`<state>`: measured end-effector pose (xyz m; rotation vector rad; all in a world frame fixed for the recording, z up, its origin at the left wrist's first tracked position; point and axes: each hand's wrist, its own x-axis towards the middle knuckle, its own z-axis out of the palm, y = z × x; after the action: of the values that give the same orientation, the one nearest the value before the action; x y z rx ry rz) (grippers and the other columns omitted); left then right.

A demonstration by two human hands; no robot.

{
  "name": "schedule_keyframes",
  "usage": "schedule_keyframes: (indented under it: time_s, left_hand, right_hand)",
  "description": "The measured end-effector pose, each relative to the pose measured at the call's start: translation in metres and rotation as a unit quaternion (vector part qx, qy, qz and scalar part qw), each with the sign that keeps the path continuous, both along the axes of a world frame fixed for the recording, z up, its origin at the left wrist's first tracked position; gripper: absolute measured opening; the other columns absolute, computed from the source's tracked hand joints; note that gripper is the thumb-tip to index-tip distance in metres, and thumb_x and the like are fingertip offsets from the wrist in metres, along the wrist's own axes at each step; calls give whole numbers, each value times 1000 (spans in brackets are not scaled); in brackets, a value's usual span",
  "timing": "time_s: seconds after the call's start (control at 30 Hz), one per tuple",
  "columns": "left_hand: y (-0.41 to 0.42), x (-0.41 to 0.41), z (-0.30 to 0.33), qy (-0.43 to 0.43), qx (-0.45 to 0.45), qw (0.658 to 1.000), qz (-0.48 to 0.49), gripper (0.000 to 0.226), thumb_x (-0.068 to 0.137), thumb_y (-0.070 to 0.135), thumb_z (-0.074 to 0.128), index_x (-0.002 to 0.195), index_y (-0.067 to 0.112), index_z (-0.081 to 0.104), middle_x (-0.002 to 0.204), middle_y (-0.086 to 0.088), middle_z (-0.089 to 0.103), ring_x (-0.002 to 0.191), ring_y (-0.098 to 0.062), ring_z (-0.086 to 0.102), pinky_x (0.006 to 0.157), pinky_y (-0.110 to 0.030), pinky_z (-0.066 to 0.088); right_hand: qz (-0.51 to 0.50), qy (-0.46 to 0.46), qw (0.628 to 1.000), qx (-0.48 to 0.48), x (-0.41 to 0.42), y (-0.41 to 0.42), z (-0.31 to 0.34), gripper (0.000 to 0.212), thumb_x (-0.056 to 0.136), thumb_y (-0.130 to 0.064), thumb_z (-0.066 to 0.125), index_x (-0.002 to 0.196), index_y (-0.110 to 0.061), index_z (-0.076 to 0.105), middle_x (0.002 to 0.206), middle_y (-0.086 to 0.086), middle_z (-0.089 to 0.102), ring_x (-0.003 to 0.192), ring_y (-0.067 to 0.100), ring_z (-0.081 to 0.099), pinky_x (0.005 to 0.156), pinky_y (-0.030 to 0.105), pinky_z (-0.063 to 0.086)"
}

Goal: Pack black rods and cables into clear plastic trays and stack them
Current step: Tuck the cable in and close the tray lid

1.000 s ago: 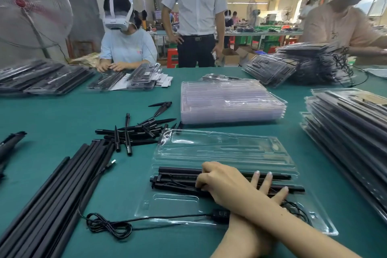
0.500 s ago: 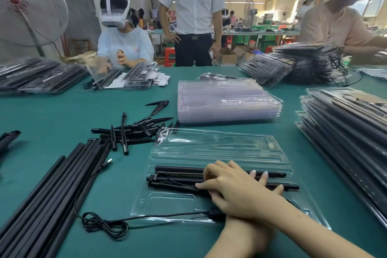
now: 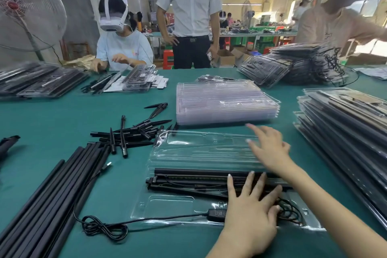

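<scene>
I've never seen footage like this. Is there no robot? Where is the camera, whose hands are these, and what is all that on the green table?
There is no robot. A person works with bare hands, and the single camera sits on their head, looking forward and down.

The left hand lies flat, with straight fingers, on black rods that sit in an open clear tray. The right hand is spread open over the tray's lid half. It is blurred, so I cannot tell whether it touches the lid. Neither hand grips anything.

A cable runs from the tray to a coil on the table. Loose long rods lie at the left, with short black pegs behind them. Empty trays are stacked in the middle and filled trays at the right. Other people are at the far side.
</scene>
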<state>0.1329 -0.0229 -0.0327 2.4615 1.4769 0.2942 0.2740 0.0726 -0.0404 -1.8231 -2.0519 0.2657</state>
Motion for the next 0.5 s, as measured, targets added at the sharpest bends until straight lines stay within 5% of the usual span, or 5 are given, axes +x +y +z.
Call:
schedule_keyframes:
  time_s: [0.03,0.07,0.1,0.3,0.5]
  left_hand:
    - [-19,28,-39,-23,49,998,21,48,102,40,24,150,41,16,161,7,-6,146,-14,-18,102,-53,-32]
    - [-10,41,-55,-120,-17,991,57,48,102,41,24,149,41,15,161,7,-6,146,-14,-18,102,-54,-32]
    - [-21,52,-57,-59,-37,996,48,48,102,41,24,149,41,15,161,7,-7,146,-15,-18,101,-54,-33]
    - [-18,48,-65,-11,12,999,28,50,102,40,26,150,41,14,161,7,-8,145,-15,-21,98,-52,-37]
    - [-15,44,-57,-2,0,1000,27,49,102,40,26,150,40,15,161,7,-9,145,-16,-22,99,-52,-35]
  right_hand:
    - [-75,23,996,-41,9,8,-4,56,98,-43,41,149,-35,21,154,10,21,142,27,13,110,48,17]
    - [-118,34,989,-78,16,15,-8,61,97,-45,41,151,-30,17,155,14,18,142,32,12,110,52,18]
    - [-127,20,987,-94,21,21,-12,62,97,-46,41,151,-28,17,155,14,18,143,33,12,110,53,18]
    - [121,-109,986,-43,-6,44,-21,45,100,-47,31,144,-34,34,152,-9,33,142,9,21,115,50,7]
    - [106,-149,979,-88,-26,62,-24,56,99,-55,24,149,-30,22,156,-4,25,143,16,18,112,60,5]
